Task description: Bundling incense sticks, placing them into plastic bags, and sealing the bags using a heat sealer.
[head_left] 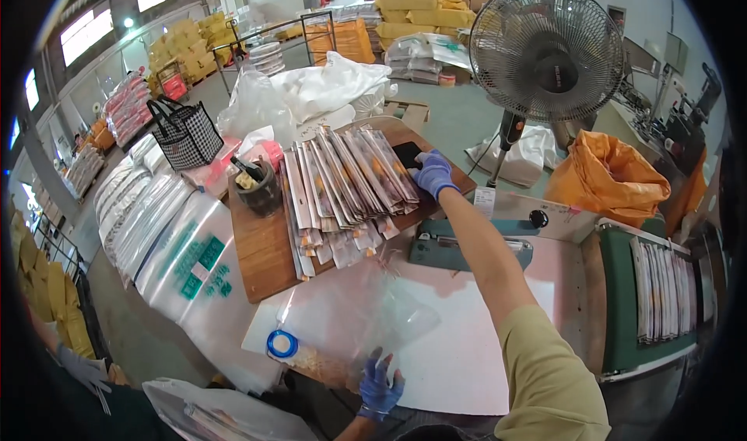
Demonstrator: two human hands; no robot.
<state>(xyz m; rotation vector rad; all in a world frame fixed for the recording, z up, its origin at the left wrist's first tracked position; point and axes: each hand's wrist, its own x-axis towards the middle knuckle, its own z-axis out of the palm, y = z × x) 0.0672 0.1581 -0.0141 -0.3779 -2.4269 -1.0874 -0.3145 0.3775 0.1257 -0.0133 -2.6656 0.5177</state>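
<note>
Both of my hands wear blue-purple gloves. My right hand (435,173) reaches far forward to the right end of a long row of thin flat packets (350,173). Its fingers extend beside the last packets and a flat black object (407,155); whether they touch either is unclear. Low in front of me, my left hand (379,386) has its fingers apart at the near edge of the white work surface (475,348). Just beyond it lies a crumpled clear plastic bag (389,309). The packets stand leaning in overlapping layers on a brown wooden board (261,266).
Under my right forearm stands a green bag sealer (436,246). A roll of blue tape (282,344) lies left; a dark pot (258,192) stands on the board. More packets (663,289) fill a green conveyor at right. A fan (546,52) and orange sack (607,180) stand beyond.
</note>
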